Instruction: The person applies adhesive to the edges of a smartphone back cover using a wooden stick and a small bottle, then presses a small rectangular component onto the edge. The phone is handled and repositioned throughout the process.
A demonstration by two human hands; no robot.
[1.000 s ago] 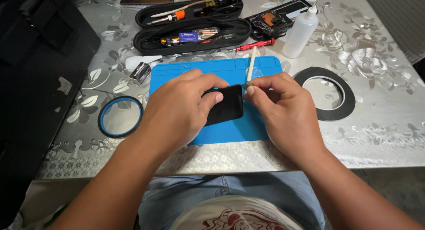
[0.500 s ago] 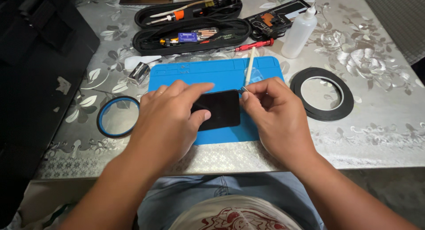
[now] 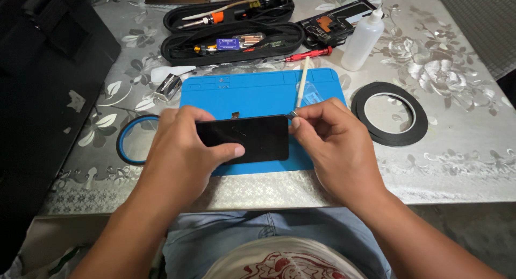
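A black phone (image 3: 252,137) lies flat over the near part of a blue work mat (image 3: 242,91). My left hand (image 3: 180,150) grips the phone's left end, thumb pressed on its dark glass. My right hand (image 3: 336,147) pinches a thin pale-handled tool (image 3: 302,84), whose metal tip touches the phone's upper right corner. The tool's handle points away from me over the mat.
A black tape roll (image 3: 389,113) lies right of the mat, a blue-rimmed ring (image 3: 126,142) on the left. Behind the mat are two open black tool cases (image 3: 231,34), a red screwdriver (image 3: 306,54), a white squeeze bottle (image 3: 363,37) and a small battery (image 3: 167,86). A black bag (image 3: 43,80) fills the left.
My left hand has slid off the middle of the phone to its left end, uncovering the screen. My right hand keeps the tool at the phone's right edge.
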